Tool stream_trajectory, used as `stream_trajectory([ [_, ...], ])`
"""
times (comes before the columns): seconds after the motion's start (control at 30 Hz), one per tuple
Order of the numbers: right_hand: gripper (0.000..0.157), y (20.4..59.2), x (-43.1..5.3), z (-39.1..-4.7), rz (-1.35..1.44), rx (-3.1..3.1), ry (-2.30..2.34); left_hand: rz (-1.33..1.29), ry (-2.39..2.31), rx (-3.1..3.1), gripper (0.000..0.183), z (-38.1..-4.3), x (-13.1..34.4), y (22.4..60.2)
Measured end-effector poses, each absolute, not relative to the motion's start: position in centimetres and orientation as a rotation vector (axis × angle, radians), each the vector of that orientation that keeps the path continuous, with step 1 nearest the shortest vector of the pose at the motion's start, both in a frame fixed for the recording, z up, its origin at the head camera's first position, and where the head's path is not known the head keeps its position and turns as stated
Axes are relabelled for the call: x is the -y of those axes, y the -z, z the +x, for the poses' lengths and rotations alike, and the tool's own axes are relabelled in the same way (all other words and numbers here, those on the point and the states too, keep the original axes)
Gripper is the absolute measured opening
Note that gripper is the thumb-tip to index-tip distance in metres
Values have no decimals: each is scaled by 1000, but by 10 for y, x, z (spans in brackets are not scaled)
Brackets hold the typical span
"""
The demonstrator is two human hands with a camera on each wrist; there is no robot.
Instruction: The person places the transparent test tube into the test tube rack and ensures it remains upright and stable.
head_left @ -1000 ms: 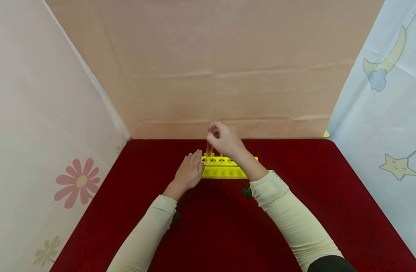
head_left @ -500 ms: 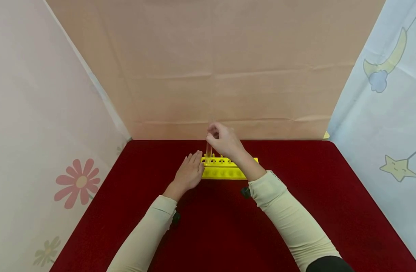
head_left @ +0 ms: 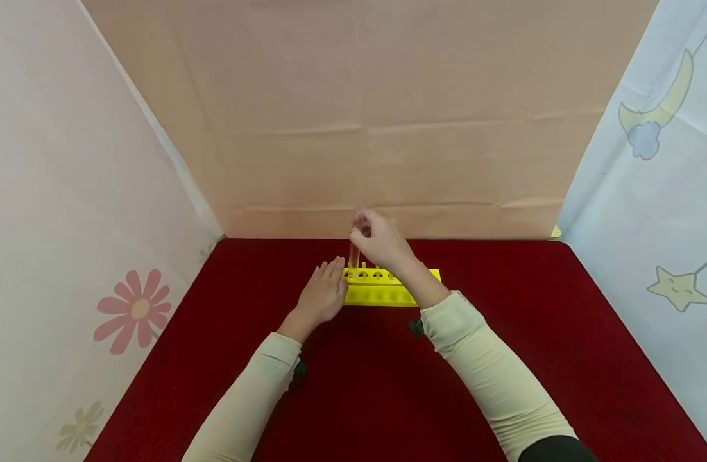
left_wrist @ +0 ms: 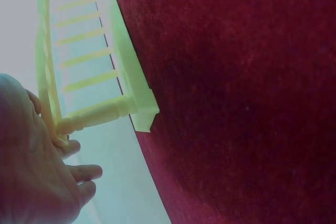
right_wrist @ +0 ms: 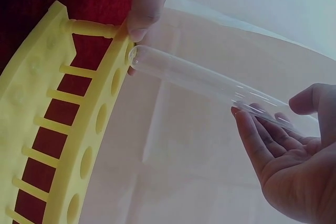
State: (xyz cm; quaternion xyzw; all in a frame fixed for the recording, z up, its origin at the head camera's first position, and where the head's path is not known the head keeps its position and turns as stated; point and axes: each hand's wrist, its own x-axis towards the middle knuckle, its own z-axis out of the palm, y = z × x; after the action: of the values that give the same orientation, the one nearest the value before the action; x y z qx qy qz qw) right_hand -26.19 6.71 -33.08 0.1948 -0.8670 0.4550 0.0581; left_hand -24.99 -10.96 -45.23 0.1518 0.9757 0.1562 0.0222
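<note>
A yellow test tube rack (head_left: 382, 294) stands on the table; its top plate (right_wrist: 92, 140) has a row of round holes. My left hand (head_left: 323, 292) holds the rack's left end, thumb on one side of the top plate and fingers past its edge. A clear glass test tube (right_wrist: 181, 72) is pinched near its upper end by my right hand (head_left: 382, 242), above the rack. The tube's rounded bottom is right at the rim of the end hole beside my left thumb (right_wrist: 142, 27). In the left wrist view my left fingers (left_wrist: 86, 172) reach out beyond the rack.
Red cloth (head_left: 353, 385) covers the table. Behind it hangs a tan backdrop (head_left: 353, 115), with printed sheets on the left (head_left: 99, 192) and right (head_left: 665, 212). Short pegs (left_wrist: 84, 56) join the rack's plates.
The tube's lower end has shifted slightly left over the rack's end hole, with my right hand moving along. My left hand keeps its place on the rack. The head view has tilted a little.
</note>
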Motion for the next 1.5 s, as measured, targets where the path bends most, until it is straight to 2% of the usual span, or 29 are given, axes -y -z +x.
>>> stream_trajectory([
  [0.4,26,333,-64,-263,597,2635,-1370,476,-472,-3025,59,-249,110,450],
  [1.5,19,336,-58,-263,633,2656,-1361,491,-492,-3035,58,-248,111,453],
])
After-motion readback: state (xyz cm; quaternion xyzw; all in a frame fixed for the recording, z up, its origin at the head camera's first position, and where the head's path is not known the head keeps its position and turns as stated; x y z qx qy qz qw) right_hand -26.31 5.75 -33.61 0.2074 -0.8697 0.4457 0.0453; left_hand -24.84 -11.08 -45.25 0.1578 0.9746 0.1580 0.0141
